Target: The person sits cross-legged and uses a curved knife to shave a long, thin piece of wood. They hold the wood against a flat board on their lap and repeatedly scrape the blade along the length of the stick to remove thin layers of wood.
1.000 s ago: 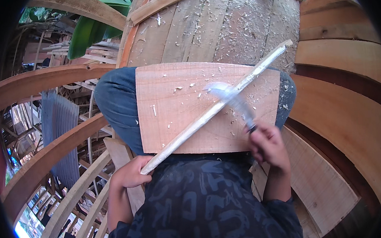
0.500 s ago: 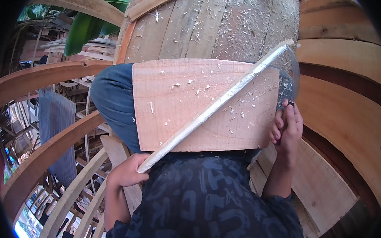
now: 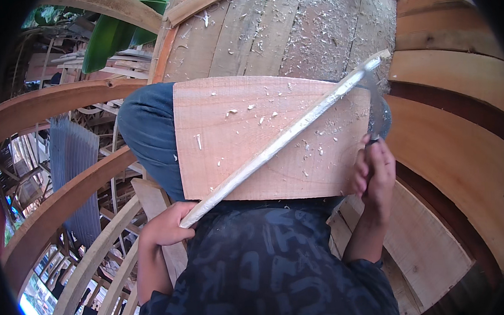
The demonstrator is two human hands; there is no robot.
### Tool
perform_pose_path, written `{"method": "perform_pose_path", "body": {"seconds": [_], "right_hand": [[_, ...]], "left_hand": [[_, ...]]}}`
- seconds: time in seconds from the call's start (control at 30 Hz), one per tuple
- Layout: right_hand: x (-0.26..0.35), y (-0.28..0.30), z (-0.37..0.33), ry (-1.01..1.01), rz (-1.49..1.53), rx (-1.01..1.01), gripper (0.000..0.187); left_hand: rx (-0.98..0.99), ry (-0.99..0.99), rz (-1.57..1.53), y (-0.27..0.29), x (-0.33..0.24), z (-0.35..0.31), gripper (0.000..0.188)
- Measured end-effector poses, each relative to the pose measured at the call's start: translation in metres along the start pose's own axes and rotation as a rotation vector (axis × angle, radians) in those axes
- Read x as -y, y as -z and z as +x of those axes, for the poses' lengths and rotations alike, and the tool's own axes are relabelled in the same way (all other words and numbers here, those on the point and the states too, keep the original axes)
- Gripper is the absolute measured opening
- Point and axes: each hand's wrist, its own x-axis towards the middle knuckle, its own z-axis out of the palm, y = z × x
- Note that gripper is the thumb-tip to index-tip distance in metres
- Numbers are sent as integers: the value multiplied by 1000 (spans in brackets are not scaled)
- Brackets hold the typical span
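A pale, peeled wooden stick point(image 3: 288, 137) slants across a flat board point(image 3: 234, 141) that rests on my lap. My left hand point(image 3: 168, 223) is closed round the stick's near end, at the board's lower left corner. In my right hand point(image 3: 377, 172) is the dark handle of a knife, gripped at the board's right edge. The knife's curved blade point(image 3: 379, 100), smeared by motion, reaches up to the stick's far end. Whether its edge touches the wood there I cannot tell. Several small wood chips lie on the board.
Plank flooring point(image 3: 245, 39) strewn with shavings point(image 3: 319, 35) lies ahead. Curved wooden planking point(image 3: 453, 139) rises on my right. To the left stand curved ribs point(image 3: 63, 192), with a corrugated sheet point(image 3: 75, 174) beyond them. A loose plank point(image 3: 425, 245) lies beside my right arm.
The knife blade has swung left, from beyond the stick's far tip onto the stick near that end. My right hand has turned with it. My left hand and the stick stay almost still.
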Motion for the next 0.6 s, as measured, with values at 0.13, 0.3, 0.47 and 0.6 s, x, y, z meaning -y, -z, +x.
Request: {"method": "perform_pose_path", "body": {"seconds": [0.13, 0.3, 0.47, 0.6], "right_hand": [[-4, -10, -14, -242, -272, 415, 22], [-20, -24, -15, -193, -137, 271, 16], [-11, 11, 4, 210, 233, -218, 11], [-16, 2, -14, 186, 3, 81, 8]], "left_hand": [[17, -23, 77, 2, -6, 2, 21], [43, -16, -60, -1, -5, 8, 26], [-56, -27, -63, -2, -9, -8, 31], [47, -29, -99, 5, -3, -5, 32]]}}
